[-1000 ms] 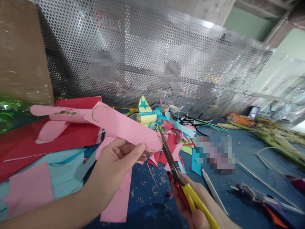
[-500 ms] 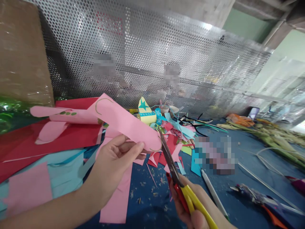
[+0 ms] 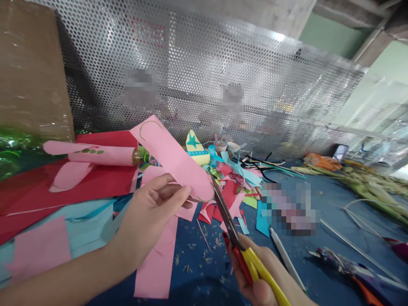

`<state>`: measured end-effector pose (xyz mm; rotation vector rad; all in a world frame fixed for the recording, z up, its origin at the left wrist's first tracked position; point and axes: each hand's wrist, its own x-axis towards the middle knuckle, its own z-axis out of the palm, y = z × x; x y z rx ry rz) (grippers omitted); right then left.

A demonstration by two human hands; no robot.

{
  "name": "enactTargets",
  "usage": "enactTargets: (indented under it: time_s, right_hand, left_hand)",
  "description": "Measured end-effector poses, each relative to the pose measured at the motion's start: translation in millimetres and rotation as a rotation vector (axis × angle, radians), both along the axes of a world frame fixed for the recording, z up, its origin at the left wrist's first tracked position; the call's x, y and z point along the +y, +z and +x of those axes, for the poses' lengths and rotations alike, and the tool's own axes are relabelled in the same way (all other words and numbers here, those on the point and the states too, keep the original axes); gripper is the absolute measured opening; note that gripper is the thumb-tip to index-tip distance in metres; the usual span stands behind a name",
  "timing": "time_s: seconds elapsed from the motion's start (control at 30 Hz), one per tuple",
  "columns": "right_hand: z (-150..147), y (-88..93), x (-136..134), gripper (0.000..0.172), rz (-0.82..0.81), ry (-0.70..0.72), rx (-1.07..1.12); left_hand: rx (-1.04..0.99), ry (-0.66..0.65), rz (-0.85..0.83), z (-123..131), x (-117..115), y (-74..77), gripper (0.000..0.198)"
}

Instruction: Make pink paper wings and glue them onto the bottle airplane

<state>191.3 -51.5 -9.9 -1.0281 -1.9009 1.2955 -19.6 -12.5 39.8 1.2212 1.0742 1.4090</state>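
My left hand (image 3: 156,212) pinches a strip of pink paper (image 3: 178,159) between thumb and fingers. Curved lines are drawn at both ends of the strip, and its lower right end is rounded. In my right hand (image 3: 255,267) are scissors (image 3: 234,229) with yellow and red handles. The blade tips touch or nearly touch the rounded end; whether they are cutting cannot be made out. Behind my left hand, more pink paper (image 3: 156,263) lies on the blue table. A pink paper-covered bottle plane (image 3: 102,155) with green dots rests at the left.
Red paper (image 3: 105,182) and light blue paper (image 3: 89,225) cover the left side. Coloured scraps (image 3: 229,191) and a yellow-and-blue craft (image 3: 197,148) sit beyond my hands. A white marker (image 3: 287,257) and a glue gun (image 3: 347,265) lie at right. Perforated metal (image 3: 197,63) stands behind.
The upper end of the pink strip has swung up and to the right, uncovering the neck of the bottle plane. The scissors stay at the rounded end, almost unmoved.
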Motion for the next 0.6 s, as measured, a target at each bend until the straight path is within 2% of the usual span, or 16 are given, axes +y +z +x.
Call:
enactTargets:
  time_s: [0.1,0.27,0.5,0.6]
  right_hand:
    - [-1.8,4.1,1.1,0.069,-0.081,0.034,0.041]
    - [-3.1,6.4,1.5,0.069,-0.113,0.030,0.042]
    - [-3.1,5.2,0.6,0.069,-0.110,0.033,0.009]
    - [-3.8,3.9,0.2,0.070,-0.045,0.003,-0.020]
  left_hand:
    - [0.025,-0.009,0.012,-1.9,0.1,-1.0,0.004]
    - [0.046,-0.007,0.006,-2.6,0.1,-0.7,0.005]
    - [0.037,-0.002,0.002,0.5,0.7,-0.2,0.007]
    - [0.029,-0.015,-0.037,2.9,-1.6,-2.2,0.005]
